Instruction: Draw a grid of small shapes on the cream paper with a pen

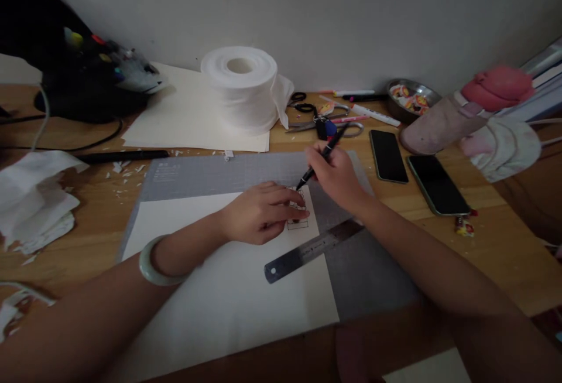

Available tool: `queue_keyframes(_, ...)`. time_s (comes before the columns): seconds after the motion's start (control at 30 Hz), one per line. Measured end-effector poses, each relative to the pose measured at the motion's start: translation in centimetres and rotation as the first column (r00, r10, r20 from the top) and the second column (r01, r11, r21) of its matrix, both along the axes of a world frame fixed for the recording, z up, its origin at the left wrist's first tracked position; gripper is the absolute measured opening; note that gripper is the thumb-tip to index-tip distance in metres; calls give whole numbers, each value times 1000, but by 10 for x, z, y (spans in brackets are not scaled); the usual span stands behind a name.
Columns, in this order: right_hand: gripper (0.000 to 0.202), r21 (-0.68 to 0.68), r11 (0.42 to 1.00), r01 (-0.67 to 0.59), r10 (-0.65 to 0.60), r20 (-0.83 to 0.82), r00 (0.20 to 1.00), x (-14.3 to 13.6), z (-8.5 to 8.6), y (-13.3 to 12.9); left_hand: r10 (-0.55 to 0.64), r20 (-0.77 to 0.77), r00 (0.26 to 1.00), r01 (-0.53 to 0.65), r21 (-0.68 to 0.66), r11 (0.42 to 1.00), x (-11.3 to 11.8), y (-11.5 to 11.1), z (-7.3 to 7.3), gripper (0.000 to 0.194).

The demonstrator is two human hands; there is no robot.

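Observation:
A large white sheet of paper [246,295] lies on a grey cutting mat [206,169]. Near the sheet's upper right corner is a small black line drawing [298,225], partly hidden by my fingers. My left hand [263,210] rests on the paper with its fingers stretched over that drawing; a greenish bangle circles the wrist. In my right hand [336,172] is a black pen [327,150], its tip at the top edge of the drawing. Just below, a metal ruler [311,249] lies slanted across the paper's right edge and the mat.
Behind the mat stand a white paper roll [239,90], scissors [307,116], several markers [375,115] and a metal bowl [413,99] of wrapped sweets. Two phones [389,156] and a pink-lidded bottle [465,108] are at right. Crumpled tissue [37,195] and paper scraps lie left.

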State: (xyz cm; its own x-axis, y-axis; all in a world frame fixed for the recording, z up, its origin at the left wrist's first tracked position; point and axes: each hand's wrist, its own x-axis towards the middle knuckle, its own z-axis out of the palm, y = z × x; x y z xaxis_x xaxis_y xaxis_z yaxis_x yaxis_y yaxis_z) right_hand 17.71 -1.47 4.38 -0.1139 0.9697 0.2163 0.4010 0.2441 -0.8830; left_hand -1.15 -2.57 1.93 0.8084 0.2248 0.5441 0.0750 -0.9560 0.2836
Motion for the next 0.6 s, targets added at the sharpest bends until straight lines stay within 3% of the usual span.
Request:
queue_keyframes(0.13,34,-101,990,95,-98,-21,995,24,-17,-28,22,20,1000,-22,-22,1000,2,0,-4,18)
queue_keyframes(0.3,29,-232,942,242,-291,-209,933,34,-35,-23,46,40,998,-43,-89,995,3,0,-7,15)
queue_keyframes(0.6,30,-288,927,239,-322,-287,902,32,-35,-17,30,39,999,-27,-83,996,5,0,-6,18)
